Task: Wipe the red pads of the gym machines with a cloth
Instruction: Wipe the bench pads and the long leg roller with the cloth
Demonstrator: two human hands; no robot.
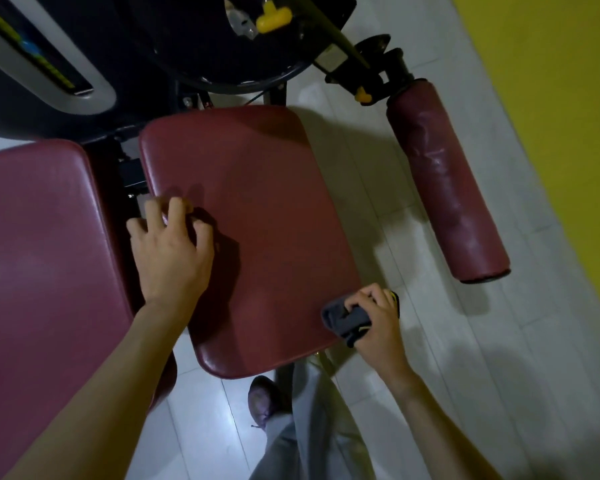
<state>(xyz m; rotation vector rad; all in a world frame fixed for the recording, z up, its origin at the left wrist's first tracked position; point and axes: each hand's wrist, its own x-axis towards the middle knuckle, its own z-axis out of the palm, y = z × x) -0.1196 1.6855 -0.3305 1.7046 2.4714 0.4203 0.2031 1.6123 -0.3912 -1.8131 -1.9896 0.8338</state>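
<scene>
At the far left lies a broad red pad (32, 254), flat, with rounded corners and a faint sheen like vinyl. Above it a pale grey panel (94, 81) with a yellow and blue strip curves across the dark machine body. A narrow gap showing the black frame (132, 174) parts this pad from the seat pad (257, 220), a second red, smooth, round-cornered slab. The left hand (170, 251) is spread wide at the seat pad's left edge, fingers bent, tips on the red surface, thumb out over the gap, holding nothing. Above the seat, a yellow T-shaped knob (272, 19) sticks out of the black machine. Below the seat's near edge show a dark shoe (262, 398) and a grey trouser leg (309, 427) on the pale tiled floor (465, 341). At the seat's near right corner the right hand (378, 320) grips a bunched dark grey cloth (347, 320), which touches that corner. Further right a red roller pad (447, 181), a wrinkled cylinder on a black arm, hangs over the floor, well apart from the seat. A yellow surface (551, 98) fills the far right
</scene>
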